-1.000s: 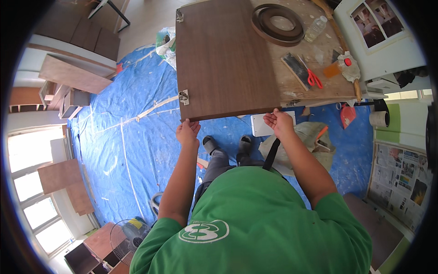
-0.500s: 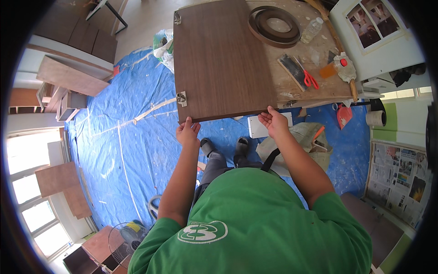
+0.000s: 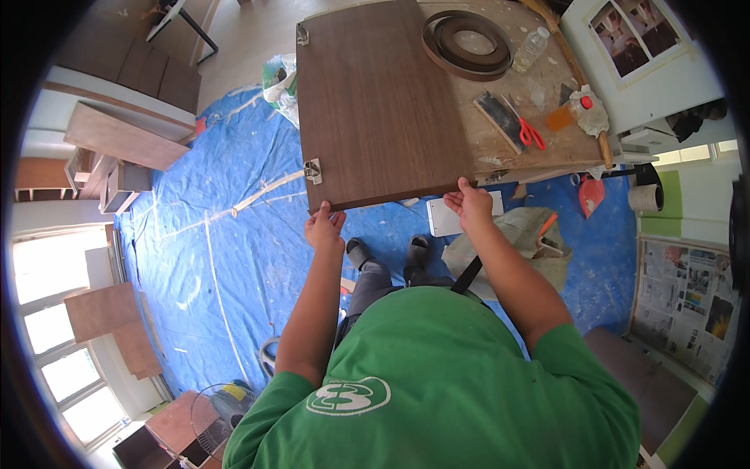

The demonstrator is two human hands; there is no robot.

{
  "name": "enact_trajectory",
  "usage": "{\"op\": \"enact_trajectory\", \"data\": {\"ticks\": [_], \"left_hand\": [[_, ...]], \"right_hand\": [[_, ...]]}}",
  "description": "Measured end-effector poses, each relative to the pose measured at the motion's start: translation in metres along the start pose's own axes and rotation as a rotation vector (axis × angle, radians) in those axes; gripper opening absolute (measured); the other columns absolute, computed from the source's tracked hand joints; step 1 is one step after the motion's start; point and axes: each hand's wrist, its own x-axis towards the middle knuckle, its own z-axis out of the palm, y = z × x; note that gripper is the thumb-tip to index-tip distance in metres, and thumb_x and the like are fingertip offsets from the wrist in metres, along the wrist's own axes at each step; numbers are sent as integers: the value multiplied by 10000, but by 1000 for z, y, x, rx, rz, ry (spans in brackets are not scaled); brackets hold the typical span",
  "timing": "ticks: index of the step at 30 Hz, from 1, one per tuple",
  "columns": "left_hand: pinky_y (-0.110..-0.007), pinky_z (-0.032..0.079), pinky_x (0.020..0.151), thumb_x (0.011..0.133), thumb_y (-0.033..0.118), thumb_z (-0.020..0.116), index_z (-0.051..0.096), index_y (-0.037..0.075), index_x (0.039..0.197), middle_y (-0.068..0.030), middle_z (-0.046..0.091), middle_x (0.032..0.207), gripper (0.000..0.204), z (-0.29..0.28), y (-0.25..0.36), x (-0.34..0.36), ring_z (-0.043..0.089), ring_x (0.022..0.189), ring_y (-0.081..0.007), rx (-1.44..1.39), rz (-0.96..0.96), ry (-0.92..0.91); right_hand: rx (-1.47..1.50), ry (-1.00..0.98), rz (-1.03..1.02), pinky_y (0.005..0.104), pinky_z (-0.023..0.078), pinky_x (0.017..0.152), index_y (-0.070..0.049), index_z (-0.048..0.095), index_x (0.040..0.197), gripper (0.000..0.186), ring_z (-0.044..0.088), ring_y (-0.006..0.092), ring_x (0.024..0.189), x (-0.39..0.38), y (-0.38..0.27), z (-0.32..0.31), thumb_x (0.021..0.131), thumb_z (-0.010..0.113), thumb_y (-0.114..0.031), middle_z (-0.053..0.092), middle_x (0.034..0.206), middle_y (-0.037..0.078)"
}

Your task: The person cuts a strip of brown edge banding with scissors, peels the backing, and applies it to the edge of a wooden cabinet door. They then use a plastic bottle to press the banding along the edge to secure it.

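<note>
A dark brown wooden panel [image 3: 379, 102] lies on a worn plywood worktop [image 3: 547, 78], two metal hinges [image 3: 312, 170] along its left side. At the panel's near left corner my left hand [image 3: 323, 227] grips the edge between thumb and curled fingers. My right hand [image 3: 471, 203] pinches the same edge at the near right corner, where a darker narrow band runs along it. To the panel's right lie coiled brown banding strips [image 3: 433, 51], a black sanding block [image 3: 496, 115], red-handled scissors [image 3: 533, 134], a clear bottle [image 3: 531, 49] and a bottle of orange liquid [image 3: 558, 119].
Blue sheeting [image 3: 180, 258] covers the floor. Below the worktop are a white board [image 3: 444, 223] and a canvas bag [image 3: 523, 266]. Loose boards [image 3: 125, 137] stand at left, a fan [image 3: 219, 414] behind me at lower left, a red dustpan [image 3: 590, 199] at right.
The view has shifted slightly. The panel's near right corner and my right hand sit a little higher in the picture, the left corner a little lower; both hands keep their grip.
</note>
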Motion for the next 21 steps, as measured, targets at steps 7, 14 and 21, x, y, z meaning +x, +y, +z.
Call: {"op": "enact_trajectory", "data": {"ticks": [7, 14, 21], "left_hand": [[-427, 688, 694, 946, 115, 798, 533, 3, 967, -149, 662, 903, 289, -2, 4, -2, 737, 753, -307, -20, -10, -37], [-430, 693, 685, 942, 107, 801, 532, 7, 966, -146, 666, 902, 288, -2, 2, -1, 744, 750, -314, -4, -11, -7], [-430, 691, 653, 933, 96, 809, 526, 6, 981, -145, 666, 875, 301, -2, 6, -4, 746, 731, -312, -28, -15, -3]], "right_hand": [[47, 3, -16, 445, 667, 780, -7, 584, 1056, 263, 743, 320, 818, 4, 4, 0, 1035, 708, -237, 696, 893, 168], [127, 8, -7, 477, 664, 791, 27, 538, 1109, 256, 722, 330, 795, 4, 5, 4, 1038, 689, -166, 673, 936, 190], [97, 70, 1, 453, 667, 783, 9, 594, 1076, 244, 726, 324, 818, 0, 4, 9, 1039, 697, -210, 694, 914, 179]]}}
